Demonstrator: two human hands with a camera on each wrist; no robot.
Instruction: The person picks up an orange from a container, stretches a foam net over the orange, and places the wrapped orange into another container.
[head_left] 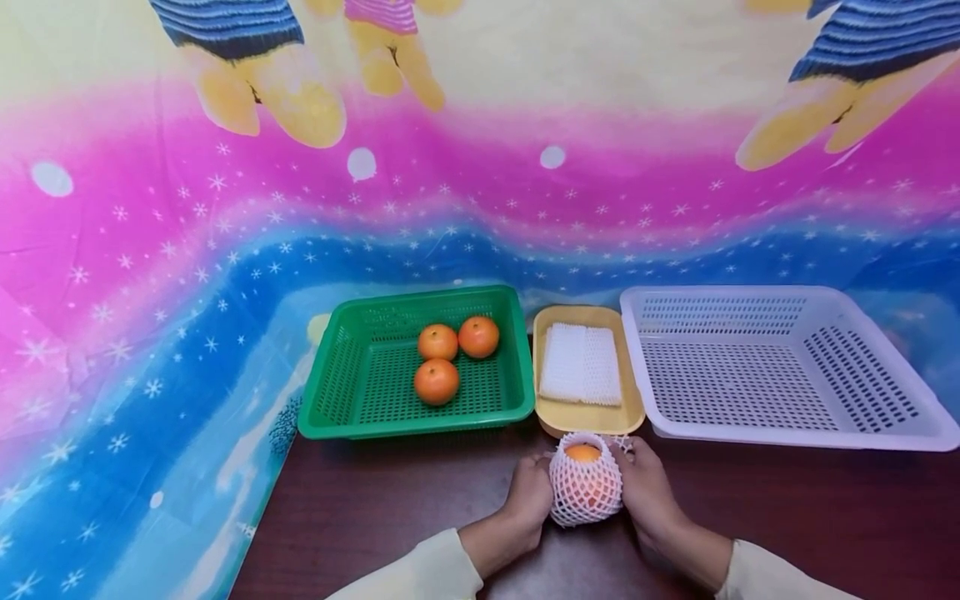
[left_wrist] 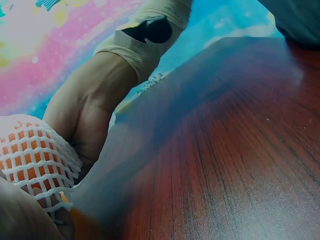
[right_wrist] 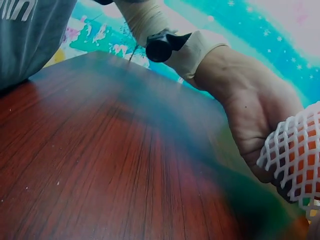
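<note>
An orange (head_left: 582, 452) sits inside a white foam net sleeve (head_left: 587, 500) just above the front part of the table. Its top shows through the net's round opening. My left hand (head_left: 529, 493) grips the netted orange from the left side, fingers curled. From the other side my right hand (head_left: 649, 490) holds it too, thumb at the net's upper edge. Both wrist views show the stretched mesh close up, in the left one over the orange's skin (left_wrist: 29, 159); some fingertips are hidden behind it.
Behind on the left, a green basket (head_left: 416, 427) has three oranges (head_left: 437, 382) in it. A yellow tray (head_left: 588, 417) with flat white foam nets (head_left: 581, 364) stands between it and a white basket (head_left: 802, 437). A patterned cloth (head_left: 480, 183) hangs behind the dark wooden table (head_left: 375, 500).
</note>
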